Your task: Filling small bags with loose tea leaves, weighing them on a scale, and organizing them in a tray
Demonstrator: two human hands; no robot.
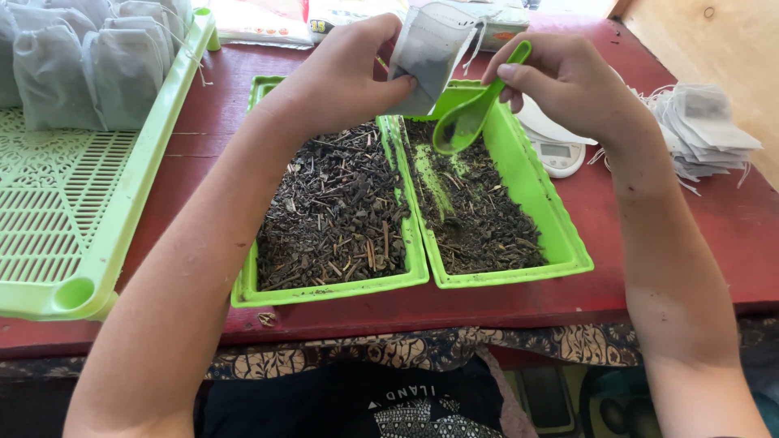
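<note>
Head view: the left hand has its grip clenched on a small white filter bag, thumb and fingers pinching its lower edge so the bag hangs tilted with its mouth toward the other hand. Just to the right of that grip, the right hand grasps the handle of a green plastic spoon; the spoon's bowl sits just below the bag, over the far end of the right green tray. The bowl looks nearly empty, though a few dark crumbs may cling to it; I cannot tell whether the bag already holds anything.

Below both grips lie two green trays side by side on the red table. The left green tray is heaped with coarse dried leaves and stems, the right one with finer dark leaves, partly scraped so bare plastic shows.

Judging progress: far to the left of the left grip, filled bags stand in a row on a pale green slatted rack, so a good batch appears done. To the right of the right grip a stack of flat empty bags waits beside a small white scale, and both trays hold plenty of leaf, so much seems left.
</note>
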